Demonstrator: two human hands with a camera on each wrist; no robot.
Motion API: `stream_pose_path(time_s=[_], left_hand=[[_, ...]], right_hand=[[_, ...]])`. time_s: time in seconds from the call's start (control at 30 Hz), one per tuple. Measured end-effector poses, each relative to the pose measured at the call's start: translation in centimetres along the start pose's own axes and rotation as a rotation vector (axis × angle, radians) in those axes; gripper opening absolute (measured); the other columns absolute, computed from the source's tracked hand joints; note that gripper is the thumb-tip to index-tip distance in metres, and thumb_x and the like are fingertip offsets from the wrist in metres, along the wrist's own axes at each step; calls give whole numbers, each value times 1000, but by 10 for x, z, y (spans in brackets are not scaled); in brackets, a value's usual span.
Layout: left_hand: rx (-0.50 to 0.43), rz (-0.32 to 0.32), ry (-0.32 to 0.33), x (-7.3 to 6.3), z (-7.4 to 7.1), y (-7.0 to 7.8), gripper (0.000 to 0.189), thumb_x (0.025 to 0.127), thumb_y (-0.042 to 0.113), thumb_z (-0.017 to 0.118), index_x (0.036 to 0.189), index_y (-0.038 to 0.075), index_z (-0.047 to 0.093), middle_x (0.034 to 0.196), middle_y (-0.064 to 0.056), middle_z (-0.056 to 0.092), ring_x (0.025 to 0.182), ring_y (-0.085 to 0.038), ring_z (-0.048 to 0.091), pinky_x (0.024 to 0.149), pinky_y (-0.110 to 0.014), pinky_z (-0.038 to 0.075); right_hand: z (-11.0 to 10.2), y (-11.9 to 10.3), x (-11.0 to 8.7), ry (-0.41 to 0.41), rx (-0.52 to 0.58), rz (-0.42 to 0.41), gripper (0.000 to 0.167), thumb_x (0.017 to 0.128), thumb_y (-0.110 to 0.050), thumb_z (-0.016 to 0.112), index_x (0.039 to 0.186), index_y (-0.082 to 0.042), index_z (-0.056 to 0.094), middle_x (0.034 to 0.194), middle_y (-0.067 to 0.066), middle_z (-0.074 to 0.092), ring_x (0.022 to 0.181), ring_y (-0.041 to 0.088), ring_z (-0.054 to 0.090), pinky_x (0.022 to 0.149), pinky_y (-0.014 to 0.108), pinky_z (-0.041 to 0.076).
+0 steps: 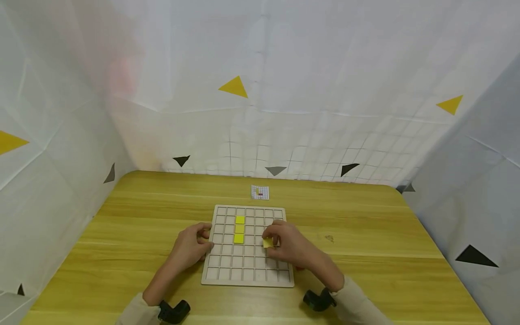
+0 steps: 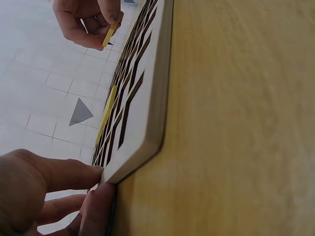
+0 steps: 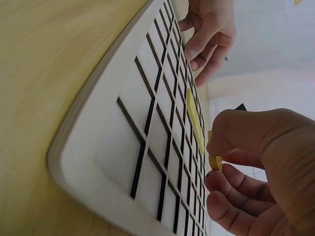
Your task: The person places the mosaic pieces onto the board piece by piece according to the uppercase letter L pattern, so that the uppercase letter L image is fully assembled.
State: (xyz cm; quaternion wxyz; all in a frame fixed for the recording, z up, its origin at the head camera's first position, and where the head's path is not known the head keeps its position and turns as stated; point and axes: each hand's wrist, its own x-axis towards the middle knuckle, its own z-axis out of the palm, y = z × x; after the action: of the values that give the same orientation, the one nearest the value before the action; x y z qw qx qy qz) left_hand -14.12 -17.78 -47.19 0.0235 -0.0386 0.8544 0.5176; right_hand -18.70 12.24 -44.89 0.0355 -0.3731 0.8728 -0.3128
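A pale wooden grid board [image 1: 248, 285] lies on the table with three yellow square tiles [image 1: 239, 229] in one column, left of its middle. My left hand [image 1: 190, 246] grips the board's left edge, thumb on the top side and a finger against the rim, as the left wrist view shows. Over the right part of the board, my right hand [image 1: 290, 243] pinches another yellow square tile [image 1: 267, 243] between thumb and fingers. In the right wrist view that tile [image 3: 215, 160] is tilted above the grid. The right hand covers some of the board's right cells.
Beyond the board's far edge lies a small printed card [image 1: 260, 192] with a grid pattern. A bit of something red [image 1: 299, 269] peeks out by the board's right edge, mostly hidden by the right hand. White sheeting [image 1: 325, 67] walls the wooden table [image 1: 365, 216] at the back and sides.
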Motion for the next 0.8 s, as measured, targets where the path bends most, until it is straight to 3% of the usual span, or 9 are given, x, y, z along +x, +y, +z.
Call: stream_pose_path(time_s=[0.8], left_hand=[[-10,-11,-1,1,0,-2,51,82,-4,74,132,-2,61,100,-10,61,78,-16,65,51,-31,55]], right_hand=[[14,-20,16,-36,45,16,22,78,-6,76,100,-9,72,91,-3,59,77,17,58,66,23,50]])
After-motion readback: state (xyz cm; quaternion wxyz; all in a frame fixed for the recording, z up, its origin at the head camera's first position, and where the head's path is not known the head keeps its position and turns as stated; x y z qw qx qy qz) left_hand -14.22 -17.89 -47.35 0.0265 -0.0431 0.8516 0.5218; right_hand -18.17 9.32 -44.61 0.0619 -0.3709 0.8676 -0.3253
